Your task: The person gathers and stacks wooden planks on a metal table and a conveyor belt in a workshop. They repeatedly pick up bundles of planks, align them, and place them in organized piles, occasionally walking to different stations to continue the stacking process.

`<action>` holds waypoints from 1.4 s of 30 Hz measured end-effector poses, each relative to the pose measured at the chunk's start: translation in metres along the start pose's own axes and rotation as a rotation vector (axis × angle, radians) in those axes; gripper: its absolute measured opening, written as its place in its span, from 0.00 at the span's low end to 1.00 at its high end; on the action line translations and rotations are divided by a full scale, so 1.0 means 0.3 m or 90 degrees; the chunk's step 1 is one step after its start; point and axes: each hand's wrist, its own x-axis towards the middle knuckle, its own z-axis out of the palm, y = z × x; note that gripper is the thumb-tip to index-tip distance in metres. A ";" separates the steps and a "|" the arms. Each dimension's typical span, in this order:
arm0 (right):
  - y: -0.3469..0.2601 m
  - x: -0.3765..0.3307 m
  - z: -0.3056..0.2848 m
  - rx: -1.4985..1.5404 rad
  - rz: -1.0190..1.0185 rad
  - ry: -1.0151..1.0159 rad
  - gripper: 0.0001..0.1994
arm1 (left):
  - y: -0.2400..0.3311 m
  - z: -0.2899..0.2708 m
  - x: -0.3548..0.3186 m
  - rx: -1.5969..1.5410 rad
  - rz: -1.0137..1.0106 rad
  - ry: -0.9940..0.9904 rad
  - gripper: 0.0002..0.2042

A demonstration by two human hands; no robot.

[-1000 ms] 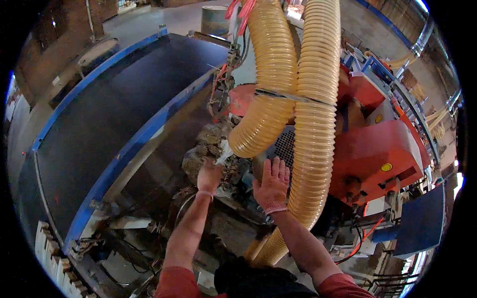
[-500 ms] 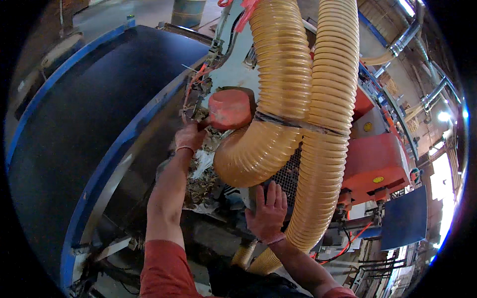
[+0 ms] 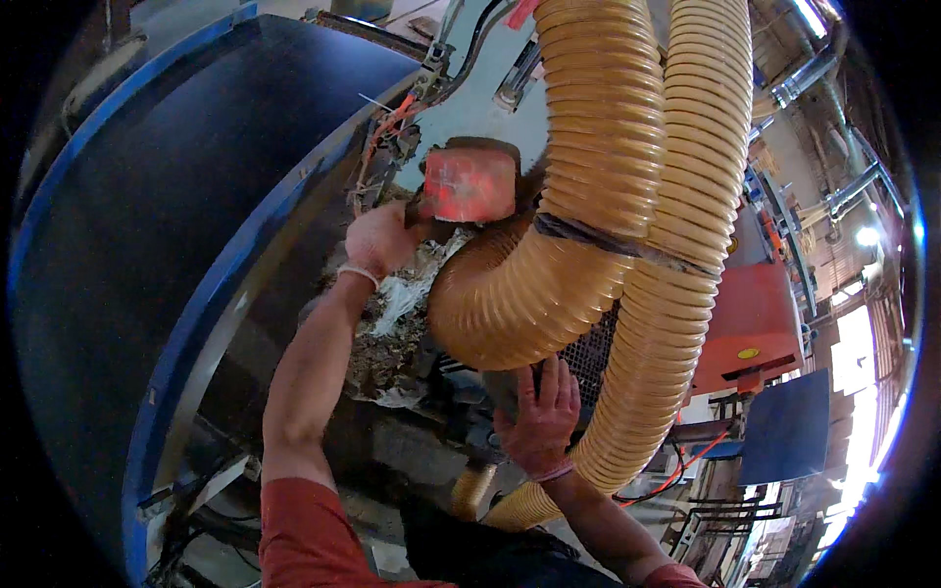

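Red block [image 3: 469, 184] on machine face beside yellow ribbed hose [image 3: 578, 196], head view. Left hand [image 3: 380, 238], fingers closed, touches block's lower left corner. Right hand [image 3: 539, 416], fingers spread flat, presses hose's underside by black mesh grille [image 3: 593, 358].

On the slanted face of the red machine housing [image 3: 750, 323], off to my right, I see one small round yellow label [image 3: 749, 353], low near its lower edge. Whatever is printed on it is too small to make out. Apart from that sticker I see no packages, signs or screens anywhere around me.
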 end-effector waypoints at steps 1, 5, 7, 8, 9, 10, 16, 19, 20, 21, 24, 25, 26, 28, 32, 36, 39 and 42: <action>0.001 -0.001 -0.003 -0.005 -0.003 -0.011 0.45 | 0.009 0.017 -0.023 -0.011 -0.006 0.011 0.26; 0.013 -0.008 0.001 -0.013 -0.003 -0.041 0.44 | 0.002 0.089 -0.133 -0.151 -0.079 0.078 0.24; 0.018 -0.010 0.009 -0.019 -0.006 -0.035 0.45 | -0.041 0.086 -0.176 -0.132 -0.105 0.099 0.22; 0.019 -0.010 0.014 -0.014 -0.009 -0.033 0.45 | -0.070 0.074 -0.197 -0.242 -0.100 0.114 0.21; 0.018 -0.011 0.017 -0.024 0.001 -0.036 0.45 | -0.108 0.050 -0.222 -0.355 -0.088 0.134 0.20; 0.016 -0.010 0.020 -0.027 0.005 -0.035 0.45 | -0.141 0.031 -0.249 -0.465 -0.077 0.160 0.19; -0.002 -0.012 0.019 -0.039 -0.007 -0.003 0.48 | -0.230 0.051 -0.590 -0.742 -0.319 0.159 0.15; -0.002 -0.018 0.016 -0.053 -0.024 0.000 0.46 | -0.220 0.120 -0.794 -0.913 -0.332 0.187 0.15; -0.002 -0.021 0.016 -0.053 -0.031 0.009 0.46 | -0.209 0.146 -0.859 -0.985 -0.317 0.194 0.15; -0.001 -0.023 0.017 -0.060 -0.027 -0.010 0.45 | -0.199 0.176 -0.902 -1.042 -0.364 0.186 0.16; 0.000 -0.031 0.019 -0.066 -0.027 -0.022 0.45 | -0.178 0.247 -1.020 -1.193 -0.463 0.161 0.17; 0.001 -0.034 0.020 -0.068 -0.026 -0.023 0.45 | -0.171 0.264 -1.054 -1.242 -0.466 0.146 0.17; 0.001 -0.035 0.019 -0.067 -0.020 -0.030 0.46 | -0.163 0.278 -1.085 -1.301 -0.473 0.138 0.17; 0.002 -0.039 0.018 -0.058 -0.032 -0.012 0.46 | -0.143 0.301 -1.142 -1.375 -0.456 0.125 0.13; 0.003 -0.041 0.014 -0.047 -0.014 -0.021 0.46 | -0.107 0.336 -1.233 -1.456 -0.441 0.092 0.10; 0.008 -0.045 0.015 -0.045 -0.015 -0.021 0.46 | -0.071 0.377 -1.299 -1.452 -0.397 0.051 0.11; 0.014 -0.049 0.013 -0.029 -0.011 -0.025 0.46 | -0.031 0.407 -1.348 -1.455 -0.411 0.046 0.12; 0.015 -0.054 0.006 -0.021 -0.006 -0.035 0.45 | 0.029 0.429 -1.411 -1.483 -0.424 0.054 0.10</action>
